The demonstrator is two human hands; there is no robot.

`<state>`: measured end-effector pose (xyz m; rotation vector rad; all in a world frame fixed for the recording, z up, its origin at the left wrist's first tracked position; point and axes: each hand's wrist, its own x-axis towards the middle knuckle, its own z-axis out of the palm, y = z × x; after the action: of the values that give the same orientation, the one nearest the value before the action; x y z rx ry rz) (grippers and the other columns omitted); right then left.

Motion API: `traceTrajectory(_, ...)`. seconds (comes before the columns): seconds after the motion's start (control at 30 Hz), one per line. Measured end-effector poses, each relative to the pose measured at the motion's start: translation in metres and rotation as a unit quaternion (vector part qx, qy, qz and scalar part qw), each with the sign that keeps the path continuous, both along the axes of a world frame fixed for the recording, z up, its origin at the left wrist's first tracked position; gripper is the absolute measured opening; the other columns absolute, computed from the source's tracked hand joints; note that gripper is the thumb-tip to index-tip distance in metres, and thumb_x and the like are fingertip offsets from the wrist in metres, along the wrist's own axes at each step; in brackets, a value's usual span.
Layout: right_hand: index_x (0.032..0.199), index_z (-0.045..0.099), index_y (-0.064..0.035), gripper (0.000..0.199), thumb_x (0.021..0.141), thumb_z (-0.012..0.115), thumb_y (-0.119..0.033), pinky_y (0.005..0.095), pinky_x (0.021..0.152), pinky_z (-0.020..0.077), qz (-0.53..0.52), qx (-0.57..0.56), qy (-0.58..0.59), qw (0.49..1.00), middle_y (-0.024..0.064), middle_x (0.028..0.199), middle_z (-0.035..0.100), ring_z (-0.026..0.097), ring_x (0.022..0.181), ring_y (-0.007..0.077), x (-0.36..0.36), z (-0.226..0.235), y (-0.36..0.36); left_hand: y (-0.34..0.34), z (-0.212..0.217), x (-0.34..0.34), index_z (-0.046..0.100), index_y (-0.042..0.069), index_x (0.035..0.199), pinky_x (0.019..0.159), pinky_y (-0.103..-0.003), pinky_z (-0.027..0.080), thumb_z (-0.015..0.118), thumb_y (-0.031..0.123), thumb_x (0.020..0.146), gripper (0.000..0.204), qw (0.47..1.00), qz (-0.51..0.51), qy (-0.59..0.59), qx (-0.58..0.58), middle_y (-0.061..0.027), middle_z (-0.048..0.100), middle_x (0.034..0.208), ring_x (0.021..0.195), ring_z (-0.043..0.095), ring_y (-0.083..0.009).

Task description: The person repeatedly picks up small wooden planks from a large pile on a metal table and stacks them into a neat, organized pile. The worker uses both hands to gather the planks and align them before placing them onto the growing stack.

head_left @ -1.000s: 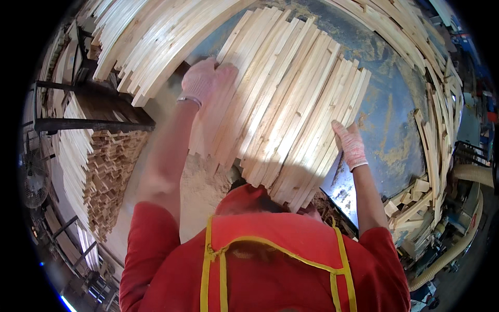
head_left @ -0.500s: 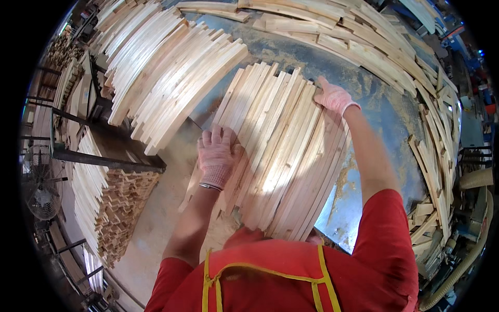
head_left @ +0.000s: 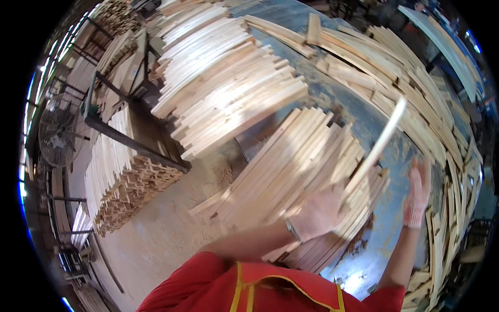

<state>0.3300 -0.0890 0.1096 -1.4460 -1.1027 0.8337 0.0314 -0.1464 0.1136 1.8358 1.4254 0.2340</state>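
Observation:
My left hand (head_left: 318, 212), in a pale pink work glove, is closed around the lower end of a wooden slat (head_left: 375, 151). The slat tilts up and away to the right, lifted over a row of similar slats (head_left: 283, 156) lying side by side on the metal table. To the right, my right hand (head_left: 417, 190), gloved the same way, is held up over the table with its fingers stretched out and nothing in it. Both hands are slightly blurred, and my left palm hides the slat's near end.
A larger bank of slats (head_left: 228, 99) lies at the far left of the blue-grey table (head_left: 358, 101). Loose boards (head_left: 410, 78) are heaped along the far and right sides. A dark metal frame (head_left: 130, 140), stacked slats (head_left: 138, 192) and a fan (head_left: 57, 130) stand at the left.
My left hand has moved right from the row's left side and now holds a slat raised. My right hand has left the row's far end and moved right. The view has shifted.

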Motion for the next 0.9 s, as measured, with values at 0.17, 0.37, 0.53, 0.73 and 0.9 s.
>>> traceTrajectory(0.17,0.17,0.023,0.0013,0.084,0.103,0.068,-0.024,0.0421,0.123,0.039,0.066,-0.246,-0.073,0.964,0.0235,0.16,0.049,0.048,0.148,0.0288,0.04,-0.085,-0.084,0.145,0.018,-0.108,0.054,0.006,0.147,0.082,-0.047,0.061,0.066,0.032,0.098,0.056,0.972,0.198,-0.079,0.103,-0.023,0.076,0.108,0.096,0.075,-0.0364)
traceTrajectory(0.37,0.16,0.038,0.0031,0.078,0.1,0.076,-0.029,0.0378,0.106,0.0502,0.154,-0.293,0.061,0.942,0.0158,0.142,0.062,0.06,0.124,0.0235,0.002,-0.121,-0.14,0.236,0.006,-0.278,0.06,0.011,0.139,0.09,-0.05,0.059,0.059,0.023,0.103,0.038,0.914,0.156,0.34,0.157,-0.0184,0.077,0.117,0.111,0.075,-0.0371)
traceTrajectory(0.53,0.162,0.035,0.0015,0.09,0.098,0.078,-0.045,0.0383,0.106,0.0512,0.171,-0.347,0.001,0.922,0.0142,0.143,0.064,0.06,0.127,0.0246,0.007,-0.162,-0.147,0.251,-0.032,-0.322,0.066,0.008,0.127,0.076,-0.045,0.06,0.052,0.019,0.106,0.027,0.82,0.177,0.447,0.309,-0.0135,0.076,0.097,0.091,0.076,-0.029)
traceTrajectory(0.73,0.161,0.036,0.0046,0.089,0.096,0.079,-0.039,0.0412,0.109,0.0503,0.182,-0.348,-0.049,0.919,0.0197,0.138,0.066,0.062,0.125,0.0259,-0.013,-0.13,-0.125,0.126,-0.036,-0.19,0.059,0.004,0.15,0.106,-0.046,0.055,0.062,0.069,0.094,0.086,0.954,0.044,0.231,-0.185,-0.0202,0.071,0.137,0.129,0.068,-0.0333)
traceTrajectory(0.9,0.127,0.07,0.0117,0.087,0.097,0.059,-0.069,0.0489,0.109,0.0455,0.245,-0.352,-0.292,0.855,0.0282,0.129,0.07,0.062,0.117,0.0407,-0.004,-0.141,-0.115,0.084,-0.09,-0.193,0.053,0.005,0.155,0.111,-0.046,0.052,0.068,0.071,0.087,0.096,0.975,0.115,0.144,-0.121,-0.0194,0.061,0.149,0.135,0.062,-0.0366)
